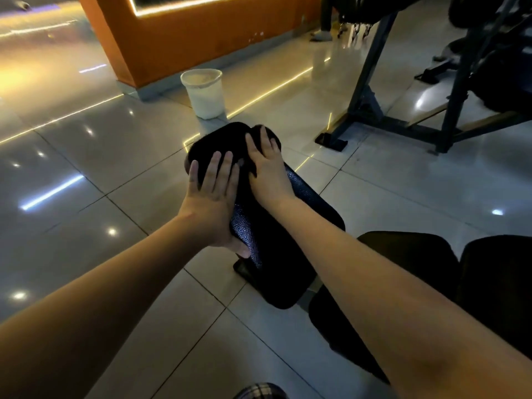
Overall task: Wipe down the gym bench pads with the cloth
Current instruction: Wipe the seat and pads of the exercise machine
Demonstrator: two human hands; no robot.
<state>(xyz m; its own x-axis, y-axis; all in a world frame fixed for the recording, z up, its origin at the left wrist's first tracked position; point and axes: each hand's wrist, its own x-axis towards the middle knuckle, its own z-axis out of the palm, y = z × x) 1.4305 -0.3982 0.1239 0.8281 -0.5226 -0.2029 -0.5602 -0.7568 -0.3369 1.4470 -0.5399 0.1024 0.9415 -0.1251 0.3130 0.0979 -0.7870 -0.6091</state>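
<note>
A long black textured bench pad (pixel 276 249) runs away from me across the middle of the view. A dark cloth (pixel 224 139) is draped over its far end. My left hand (pixel 214 194) lies flat on the near left part of the cloth, fingers spread, thumb hooked under the pad's left edge. My right hand (pixel 266 165) presses flat on the right part of the cloth, fingers reaching toward the far end. A second black pad (pixel 408 254) lies close on the right, partly hidden by my right forearm.
A white bucket (pixel 204 93) stands on the glossy tiled floor (pixel 95 174) just beyond the bench. An orange wall base (pixel 184 38) is behind it. Dark metal machine frames (pixel 371 90) stand at the right rear. Another person's feet (pixel 321 36) show far back.
</note>
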